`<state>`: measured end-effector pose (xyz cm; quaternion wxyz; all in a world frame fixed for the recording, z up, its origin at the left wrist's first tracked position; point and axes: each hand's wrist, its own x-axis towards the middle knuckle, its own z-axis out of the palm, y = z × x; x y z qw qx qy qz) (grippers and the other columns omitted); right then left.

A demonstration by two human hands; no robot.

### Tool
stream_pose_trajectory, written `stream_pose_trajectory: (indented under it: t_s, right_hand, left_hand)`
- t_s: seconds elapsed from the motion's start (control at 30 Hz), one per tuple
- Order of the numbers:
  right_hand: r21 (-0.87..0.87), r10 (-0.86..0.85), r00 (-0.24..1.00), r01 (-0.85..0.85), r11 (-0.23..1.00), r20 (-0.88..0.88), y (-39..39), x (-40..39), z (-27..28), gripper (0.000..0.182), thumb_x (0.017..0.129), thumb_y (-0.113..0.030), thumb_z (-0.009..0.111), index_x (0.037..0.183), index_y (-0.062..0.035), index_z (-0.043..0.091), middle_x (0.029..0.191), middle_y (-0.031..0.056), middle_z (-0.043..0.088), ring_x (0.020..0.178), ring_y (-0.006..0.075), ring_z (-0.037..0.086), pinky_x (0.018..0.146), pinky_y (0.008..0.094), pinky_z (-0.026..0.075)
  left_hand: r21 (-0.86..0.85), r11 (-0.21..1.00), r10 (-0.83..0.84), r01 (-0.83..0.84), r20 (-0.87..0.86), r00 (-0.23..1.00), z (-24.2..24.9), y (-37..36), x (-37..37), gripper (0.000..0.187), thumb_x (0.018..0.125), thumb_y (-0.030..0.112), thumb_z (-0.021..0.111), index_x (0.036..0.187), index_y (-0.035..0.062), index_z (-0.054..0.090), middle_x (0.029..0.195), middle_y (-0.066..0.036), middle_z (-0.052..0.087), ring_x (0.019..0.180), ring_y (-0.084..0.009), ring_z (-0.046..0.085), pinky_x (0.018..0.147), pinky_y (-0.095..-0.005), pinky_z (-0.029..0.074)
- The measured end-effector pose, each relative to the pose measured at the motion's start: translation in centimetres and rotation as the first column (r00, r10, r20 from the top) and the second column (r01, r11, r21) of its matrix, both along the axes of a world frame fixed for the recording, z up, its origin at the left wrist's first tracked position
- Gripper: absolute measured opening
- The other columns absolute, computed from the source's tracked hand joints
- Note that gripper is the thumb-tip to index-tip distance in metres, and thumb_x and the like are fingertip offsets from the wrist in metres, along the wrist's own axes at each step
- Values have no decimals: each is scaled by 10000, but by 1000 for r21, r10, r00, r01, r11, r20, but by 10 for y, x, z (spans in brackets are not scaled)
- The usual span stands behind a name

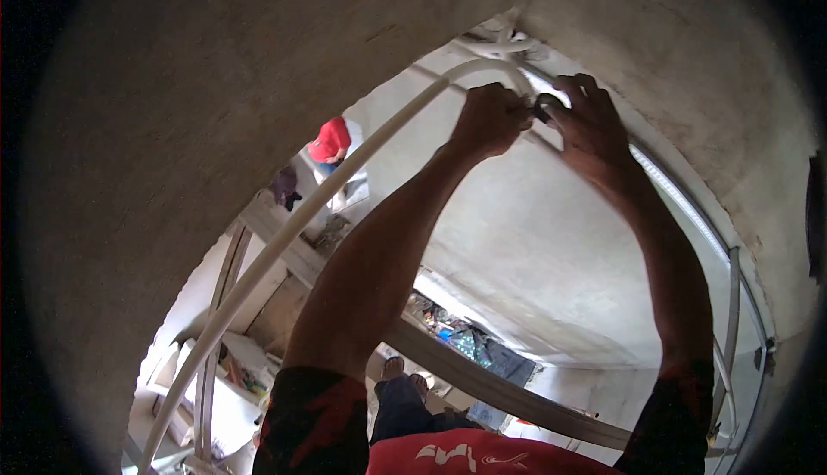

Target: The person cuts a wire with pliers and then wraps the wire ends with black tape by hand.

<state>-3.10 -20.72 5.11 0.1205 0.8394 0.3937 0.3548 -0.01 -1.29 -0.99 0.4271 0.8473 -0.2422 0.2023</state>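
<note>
A long white pipe [284,238] rises from the lower left and bends over in an arch near the ceiling. Its bent end comes down to my left hand [493,120], whose fingers are closed around it. Close beside, my right hand [596,126] pinches a small dark roll, apparently black tape [546,108], against the pipe end. The fingers of both hands partly hide the spot where roll and pipe meet. Both arms are raised overhead.
Rough plaster ceiling [241,70] surrounds the opening overhead. Wooden beams [508,389] cross below, near my feet [394,367]. Another person in a red shirt [330,141] stands lower left. Several thin pipes [730,329] run along the right edge, and debris [465,341] lies on the floor.
</note>
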Motion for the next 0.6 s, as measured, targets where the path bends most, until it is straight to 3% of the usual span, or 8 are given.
stream_pose_trajectory:
  t_s: [0.03,0.13,0.3,0.37,0.43,0.47,0.5,0.6]
  right_hand:
    - [-23,-33,998,32,999,-44,6,-8,3,232,777,-33,697,1002,-56,649,1205,128,560,1167,303,520,915,456,459]
    - [-77,-36,995,29,997,-92,14,-20,0,220,793,-47,703,1008,-34,658,1265,150,551,1208,320,505,979,466,446]
    - [43,11,969,0,999,-248,30,-12,-8,158,830,-101,732,919,17,676,1358,193,514,1266,361,459,1053,478,413]
    - [298,91,969,-18,954,-231,40,3,-12,238,859,-196,735,866,38,691,1204,225,614,1158,368,559,970,466,470]
    - [353,124,833,91,931,-540,43,11,3,351,916,-294,630,863,50,677,857,235,668,834,349,659,772,463,517]
    - [432,156,778,160,887,-609,43,10,3,378,931,-315,590,863,49,668,774,236,661,743,337,665,713,460,517]
    - [431,137,786,176,885,-603,42,8,5,378,931,-315,590,863,49,668,774,236,661,743,337,665,713,460,517]
    - [471,158,598,413,780,-786,38,4,13,330,993,-285,581,1176,-26,675,1142,171,684,1085,284,629,966,399,474]
  left_hand:
    - [29,999,-22,17,184,983,-22,-5,23,325,826,360,714,826,36,743,814,-170,698,793,-348,664,748,-475,512]
    - [-72,997,-43,35,-108,993,8,6,-11,154,851,200,714,881,58,767,895,-141,736,823,-278,696,764,-408,545]
    - [-211,971,-153,111,-197,968,3,15,-3,156,842,127,701,944,24,757,952,-131,745,845,-227,706,772,-383,564]
    - [-322,934,-217,155,-165,962,-1,13,6,195,845,116,683,995,4,739,969,-127,740,853,-225,704,780,-372,567]
    - [-497,848,-321,184,-206,924,2,12,-1,211,874,106,631,1019,-28,704,986,-138,723,864,-233,700,793,-375,557]
    - [-339,931,-203,136,-171,964,4,14,-1,206,825,70,665,1002,-23,710,945,-135,722,846,-205,693,752,-368,555]
    - [-334,935,-181,116,-172,968,4,13,1,195,830,68,669,1001,-21,699,961,-133,721,876,-204,690,765,-358,555]
    - [-346,935,-150,75,-196,969,4,11,2,209,825,50,690,1025,-9,674,990,-130,716,934,-202,682,791,-348,554]
